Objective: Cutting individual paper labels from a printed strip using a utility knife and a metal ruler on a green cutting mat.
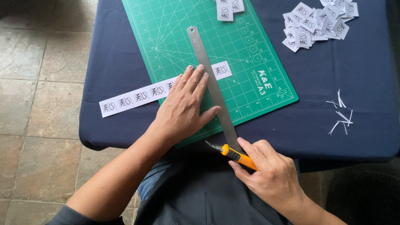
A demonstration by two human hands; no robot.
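So L hand [183,104] flat on steel ruler [212,87] w/ paper strip [133,98]; R hand [271,171] grip closed round orange knife [233,154].

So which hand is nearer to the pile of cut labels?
Right. The right hand holds the orange knife below the pile of cut labels; the left hand lies farther left, on the paper strip.
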